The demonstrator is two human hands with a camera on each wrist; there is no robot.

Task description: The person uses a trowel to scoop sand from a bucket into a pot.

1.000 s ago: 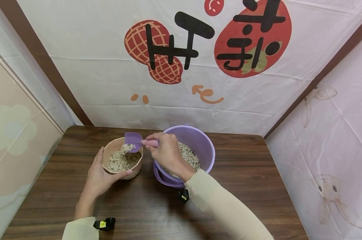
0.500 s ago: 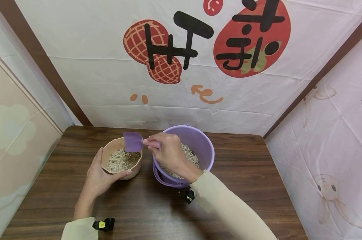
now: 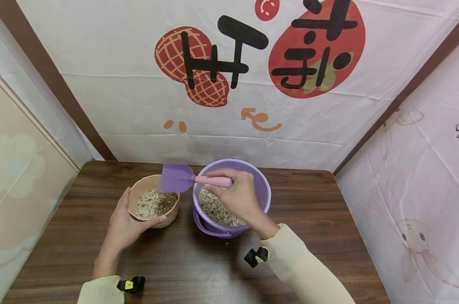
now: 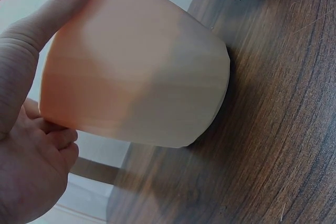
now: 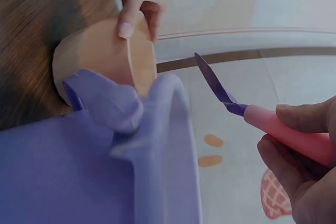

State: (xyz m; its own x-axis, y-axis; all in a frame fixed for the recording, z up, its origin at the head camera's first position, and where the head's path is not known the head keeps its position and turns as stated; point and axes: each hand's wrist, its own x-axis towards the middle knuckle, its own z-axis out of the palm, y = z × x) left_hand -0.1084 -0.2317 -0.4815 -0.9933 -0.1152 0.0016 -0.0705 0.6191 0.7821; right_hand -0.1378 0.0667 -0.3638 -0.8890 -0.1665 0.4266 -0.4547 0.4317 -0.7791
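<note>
Gripping the pink handle of a small purple scoop [image 3: 178,177], the right hand [image 3: 239,196] is curling its fingers round it above the purple bucket [image 3: 261,188], which is sitting directly beneath that hand. The scoop's blade is pointing away from the right hand toward the left, hanging over the gap between the bucket and the peach bowl [image 3: 153,207]. The left hand [image 3: 124,223] is cupping the bowl's near side, thumb lying along the rim and fingers wrapping the wall. Grain mix is lying in both bowl and bucket. Both vessels are standing just beside each other on the wooden table [image 3: 321,219], between the two hands.
</note>
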